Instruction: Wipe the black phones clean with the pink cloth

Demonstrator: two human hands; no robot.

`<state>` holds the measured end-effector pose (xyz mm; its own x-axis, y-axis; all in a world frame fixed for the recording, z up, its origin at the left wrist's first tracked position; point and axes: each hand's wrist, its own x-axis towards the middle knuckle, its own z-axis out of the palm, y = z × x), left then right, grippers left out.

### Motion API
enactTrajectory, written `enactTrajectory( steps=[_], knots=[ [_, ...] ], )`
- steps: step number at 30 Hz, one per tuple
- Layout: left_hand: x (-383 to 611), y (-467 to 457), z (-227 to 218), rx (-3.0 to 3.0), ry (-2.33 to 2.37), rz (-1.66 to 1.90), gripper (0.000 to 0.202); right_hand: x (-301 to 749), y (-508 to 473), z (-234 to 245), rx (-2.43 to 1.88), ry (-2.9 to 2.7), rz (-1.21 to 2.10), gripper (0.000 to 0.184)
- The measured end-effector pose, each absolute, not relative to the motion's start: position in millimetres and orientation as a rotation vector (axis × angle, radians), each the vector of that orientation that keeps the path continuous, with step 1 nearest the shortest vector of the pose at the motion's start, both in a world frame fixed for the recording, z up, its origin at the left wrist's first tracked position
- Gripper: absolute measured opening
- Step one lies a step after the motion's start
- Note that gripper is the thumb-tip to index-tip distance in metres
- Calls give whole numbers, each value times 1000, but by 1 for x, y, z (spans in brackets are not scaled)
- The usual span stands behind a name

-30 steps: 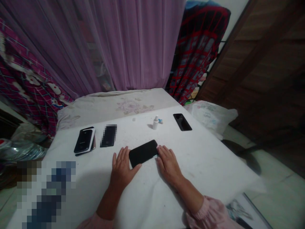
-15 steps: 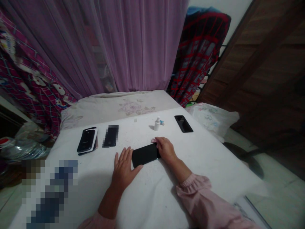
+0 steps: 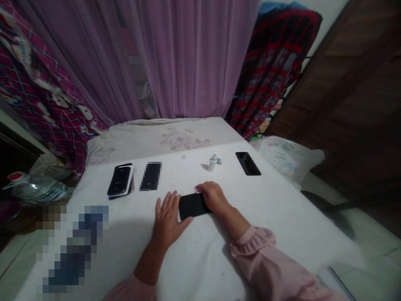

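A black smartphone [image 3: 191, 207] lies flat on the white-covered table in front of me. My left hand [image 3: 169, 219] braces its left end, thumb along the near edge and index finger at the far corner, the other fingers stretched over the tabletop. Over the phone's right end, my right hand [image 3: 214, 198] is closed around a small pale pinkish cloth [image 3: 198, 189], of which only a bit shows past the fingers. That hand covers the right part of the phone. Beyond it stands a small white spray bottle [image 3: 212, 162], with a small blue-and-white item [image 3: 219, 161] beside it.
A stack of phones [image 3: 120, 180] lies at the left, near another dark phone [image 3: 151, 176], partly pixelated. One black phone [image 3: 248, 163] rests by the table's right edge. A small pale square [image 3: 183, 157] lies farther back. Past the right edge is a plastic bag [image 3: 288, 156].
My right hand, with the cloth, has slid left along the phone and now covers more of it. My left hand stays at the phone's left end. The whole view has shifted slightly.
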<state>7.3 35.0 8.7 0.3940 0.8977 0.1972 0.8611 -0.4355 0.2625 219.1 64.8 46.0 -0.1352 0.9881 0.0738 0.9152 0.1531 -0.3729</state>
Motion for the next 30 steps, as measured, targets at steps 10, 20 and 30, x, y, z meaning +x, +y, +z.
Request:
enactTrajectory(
  steps=[10, 20, 30],
  knots=[
    [8, 34, 8, 2524, 1592, 589, 68, 179, 63, 50, -1698, -2257, 314, 25],
    [7, 34, 9, 2533, 1587, 517, 69, 249, 53, 43, -1880, -2019, 236, 36],
    [7, 33, 7, 2557, 1578, 587, 67, 176, 60, 39, -1660, -2178, 303, 25]
  ],
)
